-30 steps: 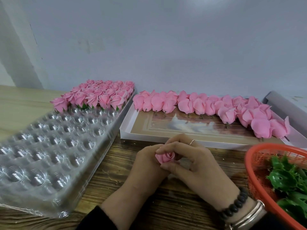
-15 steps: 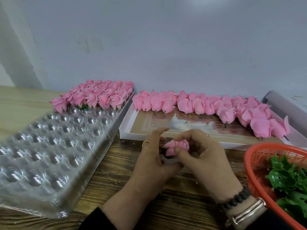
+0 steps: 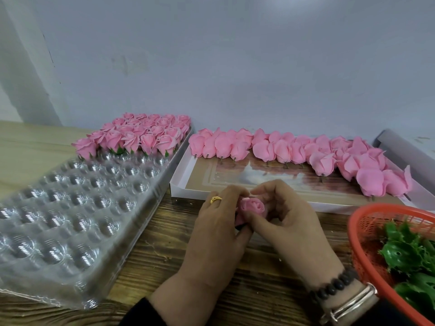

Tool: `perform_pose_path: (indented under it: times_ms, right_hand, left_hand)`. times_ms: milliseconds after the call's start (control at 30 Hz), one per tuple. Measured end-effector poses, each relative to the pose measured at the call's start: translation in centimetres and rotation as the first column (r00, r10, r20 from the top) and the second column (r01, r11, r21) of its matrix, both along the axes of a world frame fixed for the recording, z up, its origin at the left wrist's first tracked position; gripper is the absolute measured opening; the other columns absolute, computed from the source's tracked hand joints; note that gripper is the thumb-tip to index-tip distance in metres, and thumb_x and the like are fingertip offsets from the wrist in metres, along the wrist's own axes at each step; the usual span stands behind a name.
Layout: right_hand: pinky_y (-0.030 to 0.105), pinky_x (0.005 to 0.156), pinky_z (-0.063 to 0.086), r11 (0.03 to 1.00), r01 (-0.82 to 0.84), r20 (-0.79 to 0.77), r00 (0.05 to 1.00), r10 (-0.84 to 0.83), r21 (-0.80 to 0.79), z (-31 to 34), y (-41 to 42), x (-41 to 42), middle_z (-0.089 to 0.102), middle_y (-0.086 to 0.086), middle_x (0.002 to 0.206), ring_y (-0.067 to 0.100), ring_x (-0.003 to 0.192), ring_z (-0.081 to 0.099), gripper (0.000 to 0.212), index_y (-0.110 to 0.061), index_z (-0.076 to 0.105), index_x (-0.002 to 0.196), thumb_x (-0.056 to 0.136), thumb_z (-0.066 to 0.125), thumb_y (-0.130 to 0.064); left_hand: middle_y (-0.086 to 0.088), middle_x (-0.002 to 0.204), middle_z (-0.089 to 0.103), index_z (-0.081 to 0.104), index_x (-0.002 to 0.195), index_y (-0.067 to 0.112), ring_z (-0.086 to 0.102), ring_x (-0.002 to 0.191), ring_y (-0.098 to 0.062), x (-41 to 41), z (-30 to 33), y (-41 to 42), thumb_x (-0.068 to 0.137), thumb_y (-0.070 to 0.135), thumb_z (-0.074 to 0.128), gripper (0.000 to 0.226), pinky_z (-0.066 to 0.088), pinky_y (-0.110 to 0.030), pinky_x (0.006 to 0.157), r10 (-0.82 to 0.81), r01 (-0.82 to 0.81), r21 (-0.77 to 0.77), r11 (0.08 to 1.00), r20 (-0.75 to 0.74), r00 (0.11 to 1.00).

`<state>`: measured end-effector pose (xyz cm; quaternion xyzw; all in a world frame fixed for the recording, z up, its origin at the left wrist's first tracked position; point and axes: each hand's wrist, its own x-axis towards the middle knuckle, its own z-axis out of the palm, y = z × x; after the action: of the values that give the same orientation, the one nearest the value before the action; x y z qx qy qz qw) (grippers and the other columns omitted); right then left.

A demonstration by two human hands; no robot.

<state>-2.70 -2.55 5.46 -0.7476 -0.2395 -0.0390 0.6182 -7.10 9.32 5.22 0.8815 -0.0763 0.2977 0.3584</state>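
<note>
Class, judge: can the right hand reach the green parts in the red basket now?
Probably yes: the green parts lie in the open basket beside the right hand, nothing between; but it holds the rose.

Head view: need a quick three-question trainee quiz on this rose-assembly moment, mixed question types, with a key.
1. True or false: the left hand and the right hand both hold the pink rose.
2. Fill in: the upright roses fill the ___ end of the clear tray, as seen from the person.
3. The green calyxes lie in: A) the clear tray, B) the orange basket, C) the left hand.

Key: 1 true; 2 far; 3 B.
</note>
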Motion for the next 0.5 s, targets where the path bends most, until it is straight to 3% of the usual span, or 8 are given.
perform_pose_path:
  times_ms: [100,200,367,500]
  right_hand:
    - [0.017,0.059,0.047,0.999,-0.007,-0.002,1.0,0.008,0.051,0.0,0.0,-0.1,0.063,0.001,0.076,0.008,0.064,0.057,0.027,-0.025,0.058,0.094,0.073,0.07,-0.013]
    - [0.034,0.071,0.05,0.998,-0.014,0.038,0.999,0.011,0.069,-0.1,-0.2,0.0,0.062,0.008,0.078,0.021,0.074,0.06,0.018,-0.026,0.057,0.102,0.087,0.055,-0.017]
    - [0.018,0.061,0.048,0.97,0.087,0.029,0.995,-0.096,0.228,-0.9,-0.5,0.4,0.064,0.004,0.076,0.012,0.06,0.058,0.021,-0.022,0.059,0.099,0.096,0.043,-0.008]
    - [0.016,0.059,0.045,0.98,0.175,0.106,0.977,-0.185,0.098,-1.7,-0.6,0.8,0.063,-0.003,0.073,0.004,0.056,0.053,0.021,-0.027,0.059,0.092,0.096,0.044,-0.012]
  left_hand:
    - [0.007,0.089,0.059,0.053,0.102,0.019,0.054,0.083,-0.014,0.0,-0.2,0.0,0.074,0.009,0.071,0.035,0.041,-0.015,0.069,-0.004,0.004,-0.036,0.999,-0.014,1.0]
    - [0.008,0.089,0.058,0.047,0.098,0.033,0.053,0.08,-0.008,0.0,-0.3,0.0,0.075,0.013,0.071,0.039,0.039,-0.009,0.066,-0.005,-0.001,-0.119,0.993,-0.046,0.999]
    - [0.004,0.082,0.062,0.05,0.095,0.029,0.054,0.069,-0.003,0.3,-0.3,0.2,0.072,0.009,0.074,0.039,0.041,-0.012,0.059,-0.09,0.037,-0.387,0.921,-0.12,0.989]
    - [-0.004,0.078,0.064,0.053,0.095,0.021,0.055,0.065,-0.011,0.6,-0.2,0.4,0.065,0.012,0.074,0.038,0.045,-0.02,0.06,-0.127,0.043,-0.58,0.814,-0.105,0.986]
